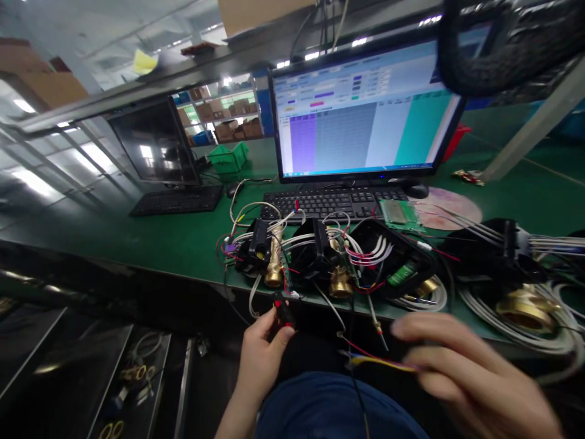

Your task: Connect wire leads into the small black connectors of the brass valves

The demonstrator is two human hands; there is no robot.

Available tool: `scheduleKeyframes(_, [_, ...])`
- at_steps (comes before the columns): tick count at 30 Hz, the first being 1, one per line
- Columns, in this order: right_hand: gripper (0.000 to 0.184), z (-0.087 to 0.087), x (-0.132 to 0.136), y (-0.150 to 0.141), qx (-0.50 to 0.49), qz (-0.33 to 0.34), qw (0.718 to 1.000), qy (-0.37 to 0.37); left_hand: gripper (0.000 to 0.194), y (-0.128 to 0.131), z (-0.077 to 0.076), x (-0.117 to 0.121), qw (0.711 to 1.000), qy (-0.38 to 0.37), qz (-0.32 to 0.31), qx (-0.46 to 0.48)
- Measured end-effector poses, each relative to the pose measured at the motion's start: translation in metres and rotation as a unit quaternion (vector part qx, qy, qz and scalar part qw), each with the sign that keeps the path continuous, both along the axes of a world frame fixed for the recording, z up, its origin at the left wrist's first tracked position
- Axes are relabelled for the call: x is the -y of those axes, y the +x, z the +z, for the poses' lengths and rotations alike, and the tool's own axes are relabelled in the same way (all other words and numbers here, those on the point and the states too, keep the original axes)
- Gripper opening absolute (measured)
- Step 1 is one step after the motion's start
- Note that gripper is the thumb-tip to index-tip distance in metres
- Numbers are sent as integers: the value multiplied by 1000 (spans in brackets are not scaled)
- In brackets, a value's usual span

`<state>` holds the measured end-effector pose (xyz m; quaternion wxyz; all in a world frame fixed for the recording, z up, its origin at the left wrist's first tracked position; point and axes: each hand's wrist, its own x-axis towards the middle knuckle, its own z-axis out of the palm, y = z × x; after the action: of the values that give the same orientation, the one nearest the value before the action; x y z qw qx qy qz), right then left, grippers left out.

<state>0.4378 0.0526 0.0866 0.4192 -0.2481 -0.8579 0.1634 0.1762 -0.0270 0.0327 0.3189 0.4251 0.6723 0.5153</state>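
My left hand is closed, pinching a small black-and-red piece between thumb and fingers at the bench's front edge. I cannot make out its exact kind. My right hand, blurred by motion, has its fingers curled at the end of a thin bundle of yellow, red and purple wires. Just beyond the hands lie black meter housings with brass pipe fittings and white cables. An opened black housing shows a green cylindrical part inside.
A lit monitor stands behind a keyboard and a mouse. A green circuit board lies near the keyboard. To the right are a brass fitting and coiled white cable. A dark monitor stands left.
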Motion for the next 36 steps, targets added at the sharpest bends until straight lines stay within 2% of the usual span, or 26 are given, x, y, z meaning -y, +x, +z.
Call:
scheduleKeyframes(1, [19, -1, -3, -18, 16, 40, 999, 19, 54, 3, 3, -1, 1000, 4, -4, 1])
scheduleKeyframes(3, [22, -5, -8, -50, 35, 73, 996, 35, 56, 8, 8, -1, 1000, 13, -7, 1])
scheduleKeyframes(7, [22, -15, -10, -79, 54, 73, 996, -10, 56, 14, 15, 0, 999, 30, 4, -9])
scheduleKeyframes(15, [14, -15, -4, -85, 14, 88, 986, -144, 50, 16, 17, -1, 999, 48, 14, -7])
scheduleKeyframes(21, [21, -15, -2, -92, 9, 51, 975, -215, 47, 18, 14, -5, 997, 61, 29, -37])
scheduleKeyframes(25, [28, -15, -2, -97, 30, 39, 974, -222, 43, 21, 15, -8, 992, 86, 49, -76])
scheduleKeyframes(30, [28, -19, -3, -105, 52, 30, 983, -176, 34, 23, 18, -12, 985, 100, 73, -122])
scheduleKeyframes(36, [29, -13, -3, -106, 71, 14, 986, -153, 23, 26, 20, -12, 968, 120, 95, -200])
